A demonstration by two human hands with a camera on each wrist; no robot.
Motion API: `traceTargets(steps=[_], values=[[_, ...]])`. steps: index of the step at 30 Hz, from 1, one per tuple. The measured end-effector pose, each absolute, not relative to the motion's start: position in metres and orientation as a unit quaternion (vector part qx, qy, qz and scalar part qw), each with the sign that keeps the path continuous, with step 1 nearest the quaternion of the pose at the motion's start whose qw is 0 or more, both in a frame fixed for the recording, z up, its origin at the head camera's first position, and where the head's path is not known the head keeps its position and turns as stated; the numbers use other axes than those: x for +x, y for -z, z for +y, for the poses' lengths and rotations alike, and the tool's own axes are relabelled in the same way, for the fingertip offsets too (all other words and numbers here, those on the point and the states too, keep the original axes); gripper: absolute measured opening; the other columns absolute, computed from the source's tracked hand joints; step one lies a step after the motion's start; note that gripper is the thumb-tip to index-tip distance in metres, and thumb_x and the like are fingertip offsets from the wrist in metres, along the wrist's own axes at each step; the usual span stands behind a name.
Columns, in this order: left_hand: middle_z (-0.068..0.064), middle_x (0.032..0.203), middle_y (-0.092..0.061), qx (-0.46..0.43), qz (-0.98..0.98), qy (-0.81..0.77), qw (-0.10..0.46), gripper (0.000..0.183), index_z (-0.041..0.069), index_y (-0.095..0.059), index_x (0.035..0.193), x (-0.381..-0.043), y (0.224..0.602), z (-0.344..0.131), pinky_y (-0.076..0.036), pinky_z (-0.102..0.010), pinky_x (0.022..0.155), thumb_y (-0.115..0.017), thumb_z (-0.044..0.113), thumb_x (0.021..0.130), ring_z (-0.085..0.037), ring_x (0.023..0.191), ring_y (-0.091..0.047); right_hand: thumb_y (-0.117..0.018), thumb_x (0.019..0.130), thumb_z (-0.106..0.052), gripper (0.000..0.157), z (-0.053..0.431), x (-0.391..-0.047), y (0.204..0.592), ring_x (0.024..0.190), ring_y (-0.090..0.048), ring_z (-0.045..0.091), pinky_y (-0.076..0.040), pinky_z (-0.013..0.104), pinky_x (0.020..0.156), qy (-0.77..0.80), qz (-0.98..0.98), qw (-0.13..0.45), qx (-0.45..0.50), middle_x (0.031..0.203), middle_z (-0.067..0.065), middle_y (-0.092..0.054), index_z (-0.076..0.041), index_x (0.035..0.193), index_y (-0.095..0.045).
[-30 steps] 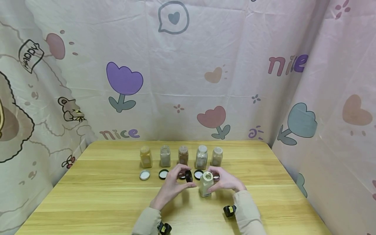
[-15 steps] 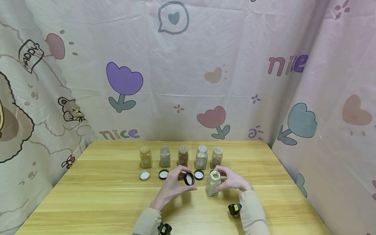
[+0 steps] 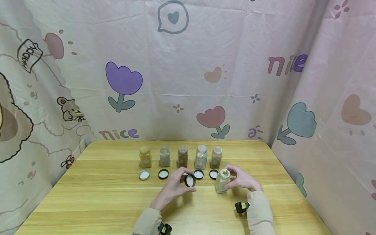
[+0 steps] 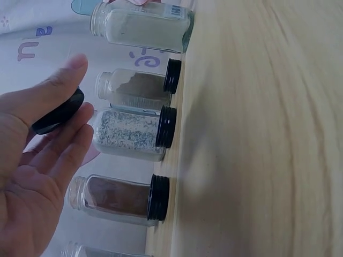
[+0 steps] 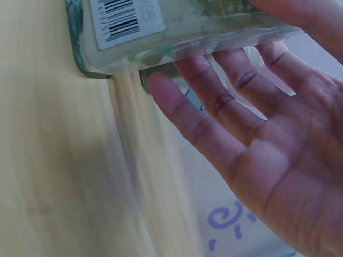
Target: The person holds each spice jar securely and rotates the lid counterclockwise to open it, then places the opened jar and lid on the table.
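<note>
My left hand (image 3: 173,186) pinches a black jar lid (image 3: 190,180) between thumb and fingers, its white inside facing the head camera. In the left wrist view the same lid (image 4: 60,113) shows its dark outer side. On the right, my right hand (image 3: 242,179) grips an uncapped glass spice jar (image 3: 222,182) with pale contents, thumb on one side and fingers on the other. The right wrist view shows a barcode label (image 5: 128,21) low on this jar. The jar stands nearly upright; I cannot tell whether its base touches the table.
Behind the hands is a row of spice jars: yellow (image 3: 145,157), pale (image 3: 165,156), brown (image 3: 182,157), speckled (image 3: 201,157) and grey-brown (image 3: 216,158). Lids lie before them, including a pale-rimmed lid (image 3: 144,175) and a black-rimmed lid (image 3: 163,174). A printed curtain (image 3: 176,81) surrounds the wooden table (image 3: 97,195).
My right hand has carried the uncapped jar to the right, away from the left hand. The left hand has turned the black lid so its white inside shows.
</note>
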State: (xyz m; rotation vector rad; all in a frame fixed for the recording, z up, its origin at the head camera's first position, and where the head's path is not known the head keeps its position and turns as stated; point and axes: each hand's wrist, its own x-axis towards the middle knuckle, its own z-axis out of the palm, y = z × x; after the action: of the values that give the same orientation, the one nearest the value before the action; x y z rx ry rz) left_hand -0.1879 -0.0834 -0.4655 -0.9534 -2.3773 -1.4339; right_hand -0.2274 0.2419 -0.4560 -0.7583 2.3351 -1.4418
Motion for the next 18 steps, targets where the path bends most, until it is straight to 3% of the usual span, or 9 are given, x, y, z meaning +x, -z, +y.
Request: traceTargets(steps=[6, 10, 18], values=[[-0.013, 0.121, -0.068, -0.323, -0.815, 0.473, 0.087, 0.050, 0.004, -0.062, 0.120, -0.187, 0.466, -0.081, -0.060, -0.037, 0.099, -0.086, 0.017, 0.077, -0.030, 0.111, -0.067, -0.085, 0.073, -0.006, 0.054, 0.254, -0.226, 0.457, 0.109, -0.064, 0.009, -0.053, 0.045, 0.104, 0.497, 0.823, 0.130, -0.241, 0.116, 0.015, -0.069, 0.003, 0.119, -0.058], [-0.017, 0.121, -0.069, -0.330, -0.817, 0.466, 0.081, 0.050, 0.000, -0.062, 0.122, -0.187, 0.468, -0.078, -0.060, -0.037, 0.098, -0.084, 0.016, 0.080, -0.032, 0.110, -0.068, -0.085, 0.074, -0.008, 0.058, 0.260, -0.227, 0.461, 0.112, -0.063, 0.012, -0.053, 0.039, 0.104, 0.501, 0.828, 0.121, -0.218, 0.119, 0.011, -0.069, 0.002, 0.125, -0.057], [-0.021, 0.130, -0.065, -0.323, -0.820, 0.471, 0.038, 0.052, -0.005, -0.057, 0.131, -0.185, 0.470, -0.072, -0.056, -0.042, 0.104, -0.077, 0.014, 0.087, -0.033, 0.116, -0.067, -0.083, 0.077, -0.005, 0.067, 0.268, -0.232, 0.467, 0.111, -0.062, 0.017, -0.053, 0.030, 0.099, 0.529, 0.824, 0.092, -0.183, 0.125, 0.026, -0.064, 0.008, 0.135, -0.050]])
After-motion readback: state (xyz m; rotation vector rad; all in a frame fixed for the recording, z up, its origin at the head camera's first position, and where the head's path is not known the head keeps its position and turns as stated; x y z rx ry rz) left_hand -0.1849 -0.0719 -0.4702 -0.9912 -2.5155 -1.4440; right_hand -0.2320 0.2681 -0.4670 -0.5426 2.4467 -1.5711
